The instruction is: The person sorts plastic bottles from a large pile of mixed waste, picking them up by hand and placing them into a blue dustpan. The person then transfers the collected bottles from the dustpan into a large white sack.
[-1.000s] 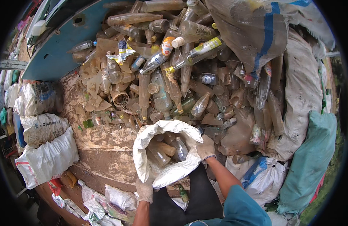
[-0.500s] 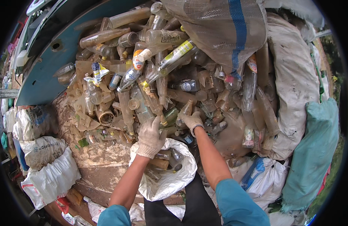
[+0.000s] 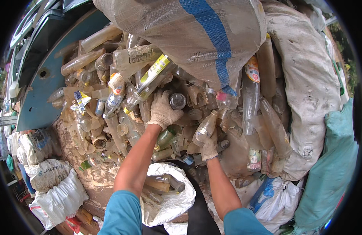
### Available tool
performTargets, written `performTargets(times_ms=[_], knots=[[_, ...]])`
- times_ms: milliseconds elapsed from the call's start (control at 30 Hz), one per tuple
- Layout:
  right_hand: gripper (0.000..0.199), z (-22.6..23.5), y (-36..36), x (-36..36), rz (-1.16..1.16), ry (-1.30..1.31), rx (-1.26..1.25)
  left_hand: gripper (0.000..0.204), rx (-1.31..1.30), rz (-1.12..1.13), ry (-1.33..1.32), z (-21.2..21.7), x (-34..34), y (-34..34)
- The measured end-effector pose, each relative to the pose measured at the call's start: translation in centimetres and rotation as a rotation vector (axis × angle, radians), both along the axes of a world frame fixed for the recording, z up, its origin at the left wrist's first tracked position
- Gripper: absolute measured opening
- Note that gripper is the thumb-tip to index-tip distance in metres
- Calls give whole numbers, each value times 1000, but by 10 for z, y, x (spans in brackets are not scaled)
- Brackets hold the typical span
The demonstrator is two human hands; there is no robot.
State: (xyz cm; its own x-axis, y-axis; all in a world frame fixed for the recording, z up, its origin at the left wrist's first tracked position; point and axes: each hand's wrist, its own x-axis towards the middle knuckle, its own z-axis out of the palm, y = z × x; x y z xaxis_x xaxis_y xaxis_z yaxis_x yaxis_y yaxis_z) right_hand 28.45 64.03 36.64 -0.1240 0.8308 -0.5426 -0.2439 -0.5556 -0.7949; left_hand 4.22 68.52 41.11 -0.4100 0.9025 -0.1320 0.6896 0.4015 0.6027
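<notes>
Both my hands wear pale knitted gloves. My left hand reaches into the bottle pile, its fingers closed against a clear glass bottle whose round end faces up. Lower and to the right, my right hand grips a small clear bottle, tilted with its neck pointing up and right. An open white sack between my legs has several bottles inside, some brownish with dirt. A green bottle lies in the pile beneath my left forearm.
Dusty glass bottles, some broken, heap up ahead of me. A large grey sack with a blue stripe overhangs the heap. White sacks and a teal sack line the right; smaller filled sacks sit left, near a curved blue panel.
My left hand has moved from beside the white sack up into the pile and onto a bottle. My right hand now holds the small bottle upright-tilted. The view has shifted slightly.
</notes>
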Motion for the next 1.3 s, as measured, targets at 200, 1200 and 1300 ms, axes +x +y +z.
performTargets(times_ms=[200, 1200, 1300], knots=[[73, -62, 20, -43, -244, 220, 62, 99, -191, -197, -119, 14, -4, 28], [71, 24, -20, 17, 423, 534, -483, 95, -109, -22, -1255, 14, 29, -122], [79, 46, -95, 18, 732, 494, -409, 97, -94, 209, -1323, 39, 40, -242]])
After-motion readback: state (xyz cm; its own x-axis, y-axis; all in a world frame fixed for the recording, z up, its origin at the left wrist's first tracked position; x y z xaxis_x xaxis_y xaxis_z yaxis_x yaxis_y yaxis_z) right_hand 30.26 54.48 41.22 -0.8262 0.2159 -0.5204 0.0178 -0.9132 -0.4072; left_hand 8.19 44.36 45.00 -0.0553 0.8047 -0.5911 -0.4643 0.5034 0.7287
